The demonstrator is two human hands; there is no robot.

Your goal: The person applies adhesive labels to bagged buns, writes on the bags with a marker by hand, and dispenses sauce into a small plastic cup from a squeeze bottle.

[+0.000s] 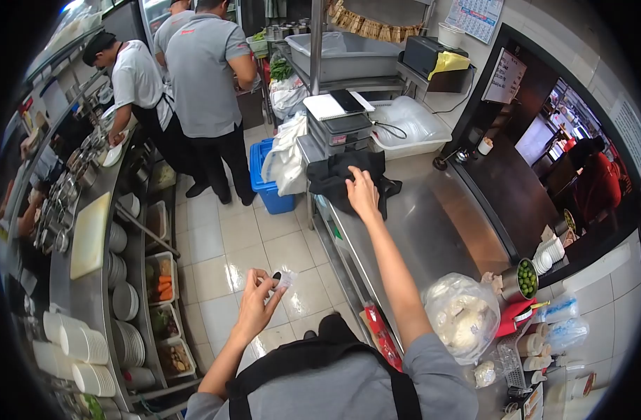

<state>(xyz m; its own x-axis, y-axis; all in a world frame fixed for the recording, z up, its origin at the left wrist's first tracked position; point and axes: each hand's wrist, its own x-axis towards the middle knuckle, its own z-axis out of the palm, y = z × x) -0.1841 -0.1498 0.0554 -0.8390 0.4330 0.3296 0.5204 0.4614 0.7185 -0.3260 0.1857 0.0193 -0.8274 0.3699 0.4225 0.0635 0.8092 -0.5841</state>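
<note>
Out over the tiled floor, my left hand (254, 306) pinches a small piece of clear plastic (286, 278) with a dark round spot beside it; what exactly it is I cannot make out. My right hand (363, 192) reaches forward to a crumpled black cloth (332, 180) on the steel counter (432, 210). Its fingers are apart and lie on or just above the cloth; contact is hard to tell. Behind the cloth stands a stack of dark boxes (341, 131) topped with a notebook (323, 107) and a black phone (346, 101).
A clear plastic bag (462, 318) with pale contents sits on the counter near my right arm. A pot of green limes (526, 278) stands by the serving window. Left of the aisle, a counter holds a cutting board (91, 234) and stacked bowls (86, 343). Several people work ahead, near a blue bin (273, 178).
</note>
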